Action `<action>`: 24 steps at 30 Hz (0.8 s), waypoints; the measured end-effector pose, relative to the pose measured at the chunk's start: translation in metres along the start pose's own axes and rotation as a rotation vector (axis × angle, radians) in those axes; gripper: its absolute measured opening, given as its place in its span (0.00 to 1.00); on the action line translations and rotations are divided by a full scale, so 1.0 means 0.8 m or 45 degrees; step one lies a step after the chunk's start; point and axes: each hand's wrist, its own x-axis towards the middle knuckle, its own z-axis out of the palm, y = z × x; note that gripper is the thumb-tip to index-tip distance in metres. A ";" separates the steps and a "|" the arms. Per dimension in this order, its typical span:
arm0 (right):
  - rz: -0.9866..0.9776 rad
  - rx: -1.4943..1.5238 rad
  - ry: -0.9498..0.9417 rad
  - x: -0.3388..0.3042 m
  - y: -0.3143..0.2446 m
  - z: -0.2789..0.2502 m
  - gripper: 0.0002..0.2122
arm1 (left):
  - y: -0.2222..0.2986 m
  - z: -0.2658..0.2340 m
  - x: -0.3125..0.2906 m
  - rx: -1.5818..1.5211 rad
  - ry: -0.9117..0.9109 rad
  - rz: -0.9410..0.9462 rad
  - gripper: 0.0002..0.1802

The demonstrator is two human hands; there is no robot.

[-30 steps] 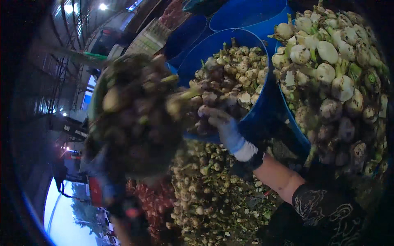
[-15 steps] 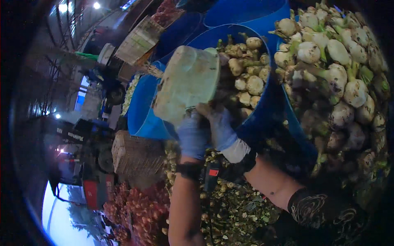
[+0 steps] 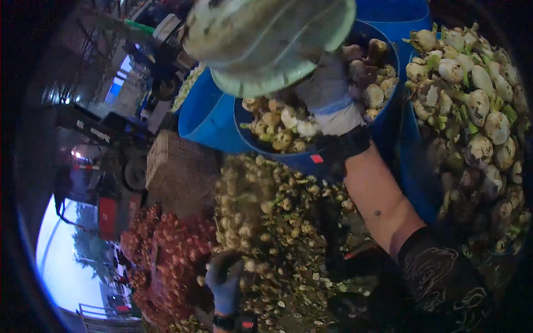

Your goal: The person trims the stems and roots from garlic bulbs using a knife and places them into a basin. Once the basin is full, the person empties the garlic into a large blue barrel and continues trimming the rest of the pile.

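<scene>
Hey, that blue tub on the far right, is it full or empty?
Full: pale bulbs are heaped well above the rim of the far-right blue tub.

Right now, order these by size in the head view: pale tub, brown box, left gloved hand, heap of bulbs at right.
Heap of bulbs
Pale tub, cut off at the top
Brown box
Left gloved hand

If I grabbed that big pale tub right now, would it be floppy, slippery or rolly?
The tub is probably stiff rather than floppy: its wall shows no sag. It might feel a bit slippery, since its side looks smooth under those dark smears. Its curved outside could make it rock if laid down.
</scene>
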 end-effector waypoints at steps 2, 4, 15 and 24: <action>0.217 0.415 -0.059 -0.012 -0.005 -0.002 0.14 | -0.026 -0.032 -0.052 -0.094 0.187 -0.145 0.11; 0.313 0.554 -0.126 -0.035 -0.007 -0.008 0.13 | -0.057 -0.071 -0.096 -0.049 0.279 -0.207 0.10; 0.646 0.194 -1.120 -0.264 -0.013 -0.104 0.10 | -0.066 -0.161 -0.432 0.014 0.813 -0.653 0.05; -0.907 0.207 -2.395 -0.416 -0.082 -0.128 0.03 | 0.024 -0.152 -0.576 0.129 0.994 -0.694 0.09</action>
